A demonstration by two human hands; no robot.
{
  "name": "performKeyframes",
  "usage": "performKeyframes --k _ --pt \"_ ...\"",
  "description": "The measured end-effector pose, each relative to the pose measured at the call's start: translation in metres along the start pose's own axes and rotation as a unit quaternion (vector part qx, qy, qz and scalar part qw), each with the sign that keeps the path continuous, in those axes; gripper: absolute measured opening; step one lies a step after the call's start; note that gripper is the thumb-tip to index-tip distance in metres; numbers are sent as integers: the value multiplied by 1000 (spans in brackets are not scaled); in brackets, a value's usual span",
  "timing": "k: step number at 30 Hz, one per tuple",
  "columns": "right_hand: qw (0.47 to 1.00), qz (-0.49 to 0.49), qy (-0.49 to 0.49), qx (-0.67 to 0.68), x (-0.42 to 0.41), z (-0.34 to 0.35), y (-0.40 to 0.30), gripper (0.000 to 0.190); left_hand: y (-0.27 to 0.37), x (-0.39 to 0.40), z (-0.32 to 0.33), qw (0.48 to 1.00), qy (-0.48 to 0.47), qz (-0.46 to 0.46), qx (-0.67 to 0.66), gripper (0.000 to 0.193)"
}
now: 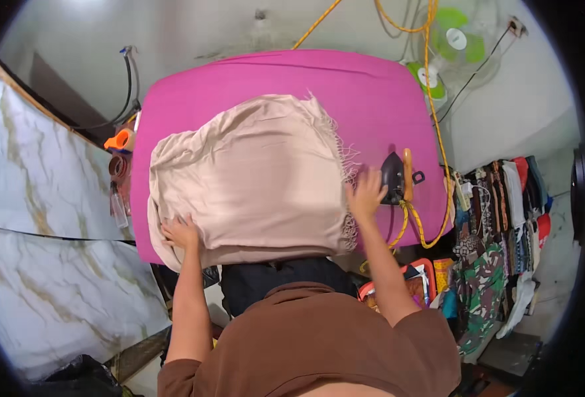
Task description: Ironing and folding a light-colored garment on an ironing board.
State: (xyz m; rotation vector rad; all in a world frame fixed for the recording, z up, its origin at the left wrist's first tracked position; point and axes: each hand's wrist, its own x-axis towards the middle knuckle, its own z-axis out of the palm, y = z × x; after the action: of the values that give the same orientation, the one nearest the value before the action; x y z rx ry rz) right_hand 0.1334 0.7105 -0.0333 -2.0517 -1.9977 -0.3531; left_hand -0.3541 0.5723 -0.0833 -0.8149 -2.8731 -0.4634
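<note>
A beige fringed cloth (252, 183), perhaps a shawl, lies spread in layers over a pink-covered ironing table (367, 94). Wrinkles run along its far and left sides, and a loose fringe (348, 164) lines its right side. My left hand (180, 232) rests on the cloth's near left corner, fingers slightly apart. At the fringed edge is my right hand (368, 193), fingers spread and nothing in its grasp. Just right of that hand sits a dark clothes iron (392, 178) with a wooden handle (408, 173). A yellow cord (414, 218) loops from the iron.
The yellow cord rises along the right side. A green-bladed fan (453, 39) stands at the back right. Clothes (501, 208) hang at right, above a red basket (426, 270). Orange tape dispenser (120, 141) and clear bottle (118, 206) lie left, beside marble-patterned panels (49, 188).
</note>
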Motion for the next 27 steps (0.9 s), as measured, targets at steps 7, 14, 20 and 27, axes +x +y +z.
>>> performKeyframes --k 7,14,20,27 --pt "970 141 -99 170 -45 26 -35 26 -28 2 0 997 -33 67 -27 30" --pt "938 127 -270 177 -100 -60 20 30 -90 -57 -61 992 52 113 -24 20" --pt "893 120 -428 76 -149 -75 34 49 -108 -73 -85 995 -40 68 61 40" --pt "967 -79 -189 153 -122 -42 -92 68 -11 -49 -33 922 -162 331 -121 71"
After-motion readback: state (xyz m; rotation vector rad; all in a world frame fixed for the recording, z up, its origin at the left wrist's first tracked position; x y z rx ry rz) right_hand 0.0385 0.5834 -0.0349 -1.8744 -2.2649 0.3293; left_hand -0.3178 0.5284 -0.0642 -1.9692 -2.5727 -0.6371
